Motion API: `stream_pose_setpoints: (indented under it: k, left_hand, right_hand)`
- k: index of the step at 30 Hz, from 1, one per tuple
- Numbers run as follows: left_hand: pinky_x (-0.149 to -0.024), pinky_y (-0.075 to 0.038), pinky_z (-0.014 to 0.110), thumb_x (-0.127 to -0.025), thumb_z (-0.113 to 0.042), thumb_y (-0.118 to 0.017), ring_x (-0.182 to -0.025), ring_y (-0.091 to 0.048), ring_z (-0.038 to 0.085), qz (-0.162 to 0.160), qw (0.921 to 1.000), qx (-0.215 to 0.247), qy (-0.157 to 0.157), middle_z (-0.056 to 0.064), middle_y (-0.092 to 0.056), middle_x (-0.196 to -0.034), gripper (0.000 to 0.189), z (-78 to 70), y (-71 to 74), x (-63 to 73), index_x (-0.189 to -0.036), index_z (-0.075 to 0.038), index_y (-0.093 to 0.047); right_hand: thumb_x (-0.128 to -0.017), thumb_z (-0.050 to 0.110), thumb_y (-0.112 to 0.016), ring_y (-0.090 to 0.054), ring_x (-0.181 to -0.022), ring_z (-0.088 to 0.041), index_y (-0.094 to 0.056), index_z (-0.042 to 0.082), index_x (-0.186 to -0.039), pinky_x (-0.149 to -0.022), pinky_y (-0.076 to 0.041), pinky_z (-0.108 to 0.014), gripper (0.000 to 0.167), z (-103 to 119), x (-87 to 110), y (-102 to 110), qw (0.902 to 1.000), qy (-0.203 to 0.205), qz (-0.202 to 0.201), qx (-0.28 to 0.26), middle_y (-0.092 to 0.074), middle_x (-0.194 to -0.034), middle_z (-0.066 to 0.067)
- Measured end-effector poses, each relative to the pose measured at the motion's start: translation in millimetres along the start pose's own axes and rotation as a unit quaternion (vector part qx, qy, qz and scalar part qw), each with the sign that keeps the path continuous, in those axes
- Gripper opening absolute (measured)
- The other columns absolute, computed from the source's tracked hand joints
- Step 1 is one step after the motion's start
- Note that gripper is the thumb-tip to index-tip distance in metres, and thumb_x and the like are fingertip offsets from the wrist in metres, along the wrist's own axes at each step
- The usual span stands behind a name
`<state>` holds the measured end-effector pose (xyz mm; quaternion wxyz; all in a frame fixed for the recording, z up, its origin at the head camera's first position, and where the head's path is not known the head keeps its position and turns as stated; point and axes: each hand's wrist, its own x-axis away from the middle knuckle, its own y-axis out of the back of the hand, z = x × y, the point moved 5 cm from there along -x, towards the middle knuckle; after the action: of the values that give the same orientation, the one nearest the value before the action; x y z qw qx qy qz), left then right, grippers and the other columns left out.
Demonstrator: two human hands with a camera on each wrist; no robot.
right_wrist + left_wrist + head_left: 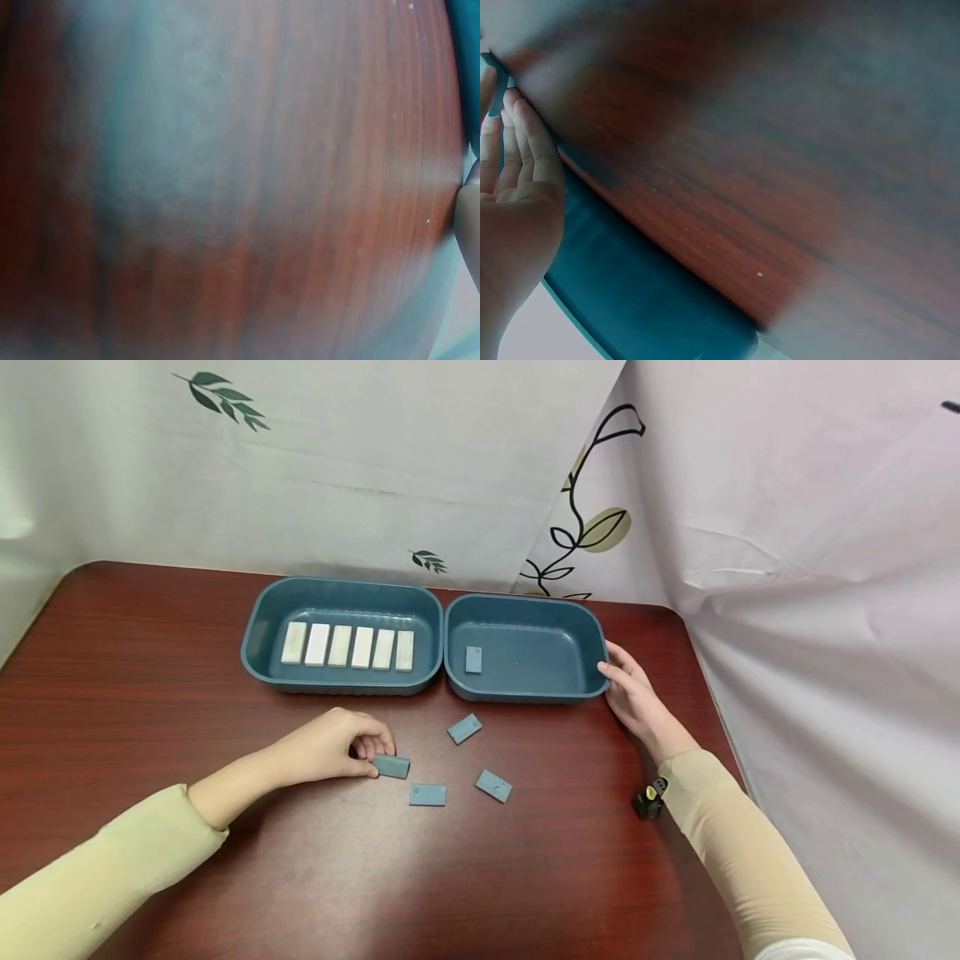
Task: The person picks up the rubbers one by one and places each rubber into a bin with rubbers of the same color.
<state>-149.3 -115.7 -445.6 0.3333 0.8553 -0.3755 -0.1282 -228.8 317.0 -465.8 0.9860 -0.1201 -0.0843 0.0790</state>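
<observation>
In the head view my left hand pinches a small blue-grey rectangular block between thumb and fingers, tilted on the table or just above it. The left wrist view catches that hand and the block at its left edge. Three similar blocks, one nearest, another and a third, lie flat on the table. My right hand grips the right end of a blue bin, thumb on the rim and fingers along the outer wall. One blue-grey block lies inside it.
A second blue bin touches the first on its left and holds a row of several white blocks. Both stand on a reddish-brown table. White curtains hang behind and at the right. A small black device sits at the right wrist.
</observation>
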Motion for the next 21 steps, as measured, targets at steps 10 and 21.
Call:
stream_pose_setpoints:
  k: [10,21]
  left_hand:
    - [-0.071,-0.059,0.021,-0.082,-0.003,-0.091,-0.077,-0.063,-0.002,-0.019,0.9987,-0.047,-0.006,-0.011,-0.070,-0.089,0.027,-4.7,1.4,1.5,-0.096,-0.020,-0.076]
    - [-0.073,-0.060,0.023,-0.083,-0.001,-0.089,-0.079,-0.064,-0.002,-0.038,0.9976,-0.052,-0.025,-0.009,-0.073,-0.091,0.025,-12.9,13.4,-1.7,-0.096,-0.018,-0.077]
  right_hand:
    - [-0.111,0.001,-0.043,-0.063,-0.117,-0.007,-0.051,0.015,-0.143,-0.102,-0.047,-0.020,0.036,0.1,1.0,0.1,1.0000,-0.003,-0.004,0.006,-0.064,-0.129,0.007]
    - [-0.111,0.001,-0.043,-0.062,-0.118,-0.007,-0.050,0.015,-0.143,-0.102,-0.047,-0.019,0.036,1.2,1.3,-1.5,1.0000,-0.005,0.000,0.001,-0.063,-0.129,0.007]
